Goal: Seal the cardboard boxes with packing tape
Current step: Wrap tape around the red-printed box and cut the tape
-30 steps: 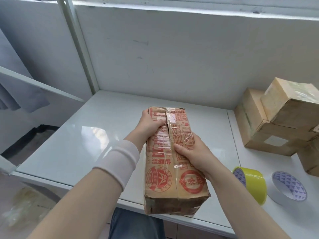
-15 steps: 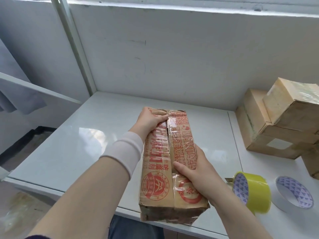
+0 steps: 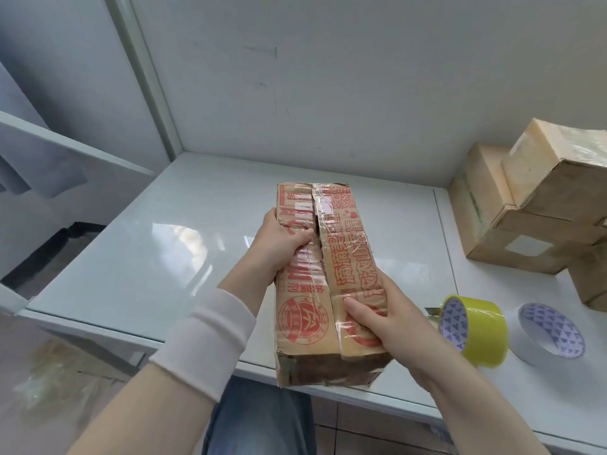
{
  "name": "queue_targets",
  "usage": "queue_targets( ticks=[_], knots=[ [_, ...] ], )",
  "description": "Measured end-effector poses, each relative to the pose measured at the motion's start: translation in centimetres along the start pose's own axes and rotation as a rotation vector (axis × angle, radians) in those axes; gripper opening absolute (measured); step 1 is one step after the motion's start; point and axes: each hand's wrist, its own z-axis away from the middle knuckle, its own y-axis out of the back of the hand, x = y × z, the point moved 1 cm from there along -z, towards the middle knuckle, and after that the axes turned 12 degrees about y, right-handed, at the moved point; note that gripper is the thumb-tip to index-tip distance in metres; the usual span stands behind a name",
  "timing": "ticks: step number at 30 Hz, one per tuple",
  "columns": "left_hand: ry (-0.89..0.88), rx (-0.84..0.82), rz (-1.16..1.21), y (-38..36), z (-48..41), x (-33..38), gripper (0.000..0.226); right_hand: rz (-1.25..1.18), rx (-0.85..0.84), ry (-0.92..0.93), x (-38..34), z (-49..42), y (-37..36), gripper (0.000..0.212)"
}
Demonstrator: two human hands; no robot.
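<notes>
1. Box (image 3: 328,290) being held at tabletop (image 3: 147,274) front edge, flaps shut; contents hidden.
2. Left hand (image 3: 279,244) gripping left flap; right hand (image 3: 381,323) clamping right side.
3. Tape roll (image 3: 483,326) standing just rightward.

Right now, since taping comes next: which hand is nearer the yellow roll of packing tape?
Right. The right hand grips the near right side of the printed cardboard box, beside the yellow tape roll; the left hand holds its left edge, farther away.
</notes>
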Motion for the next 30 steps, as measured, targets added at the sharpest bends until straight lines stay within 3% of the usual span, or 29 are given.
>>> queue_targets(
  ticks=[4,6,8,10,12,14,16,19,24,30],
  knots=[
    [0.017,0.012,-0.027,0.0,0.7,0.3,0.049,0.078,0.001,-0.006,-0.3,-0.1,-0.1,0.03],
    [-0.004,0.054,-0.108,-0.1,1.5,0.9,0.047,0.089,-0.032,0.01,-0.7,0.3,0.3,0.04],
    [-0.169,0.26,-0.349,-0.3,2.3,1.6,0.045,0.107,0.011,0.014,-0.9,0.8,1.7,0.057],
    [-0.449,0.409,-0.534,-1.6,4.0,2.5,0.047,0.239,0.178,0.074,-0.8,1.1,4.3,0.056],
    [-0.679,0.336,-0.731,-4.2,5.7,3.4,0.046,0.502,0.319,0.161,-0.4,1.3,7.9,0.048],
    [-0.764,0.217,-1.065,-7.7,6.9,4.2,0.045,0.765,0.366,0.148,0.6,1.2,11.6,0.044],
    [-0.79,0.158,-1.39,-11.2,7.5,5.1,0.046,0.934,0.361,0.108,1.9,0.9,14.7,0.042],
    [-0.778,0.094,-1.57,-16.4,8.4,5.2,0.048,1.157,0.233,0.03,3.9,0.5,17.5,0.042],
    [-0.538,-0.003,-1.457,-22.6,8.6,1.8,0.047,1.23,0.069,-0.018,6.0,0.1,18.8,0.042],
    [-0.473,0.017,-1.373,-23.6,7.9,-1.9,0.039,1.063,-0.025,0.017,6.4,0.5,19.2,0.036]
  ],
)
